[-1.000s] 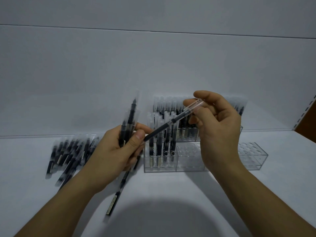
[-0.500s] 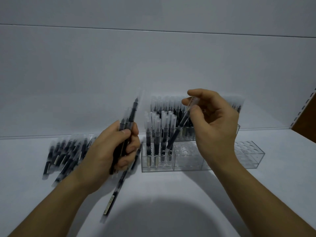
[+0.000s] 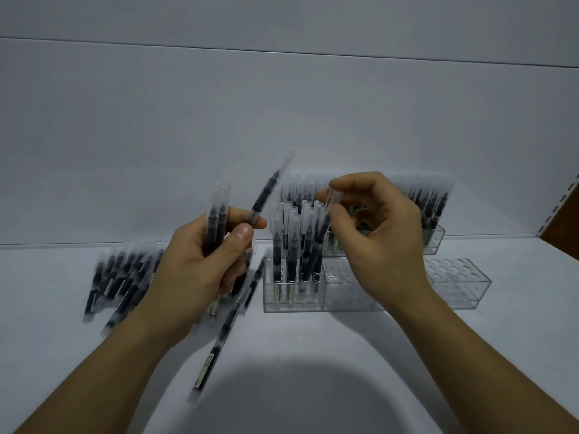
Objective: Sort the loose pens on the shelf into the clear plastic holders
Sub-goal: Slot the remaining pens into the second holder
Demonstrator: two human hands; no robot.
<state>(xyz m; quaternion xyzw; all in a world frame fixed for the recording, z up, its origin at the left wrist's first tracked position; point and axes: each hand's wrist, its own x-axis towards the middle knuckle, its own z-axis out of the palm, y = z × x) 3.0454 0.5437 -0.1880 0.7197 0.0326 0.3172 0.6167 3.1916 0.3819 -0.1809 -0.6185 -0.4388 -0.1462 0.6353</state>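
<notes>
My left hand [image 3: 206, 261] grips a bundle of black pens with clear caps [image 3: 219, 214], one of them slanting up to the right. My right hand [image 3: 376, 233] pinches the cap end of a single pen [image 3: 316, 245], whose lower end sits in a hole of the near clear holder [image 3: 344, 296]. Several pens stand upright in that holder's left section. A loose pile of pens [image 3: 122, 277] lies on the shelf to the left. One long pen [image 3: 225, 327] lies diagonally below my left hand.
A second clear holder [image 3: 435, 242] packed with pens stands behind, against the back wall. An empty clear holder [image 3: 457, 283] sits at the right. The shelf's perforated upright [image 3: 560, 202] is at the far right edge.
My right hand swung the single pen from a slant to nearly upright and lowered its tip into the near holder. My left hand kept hold of its bundle and shifted slightly.
</notes>
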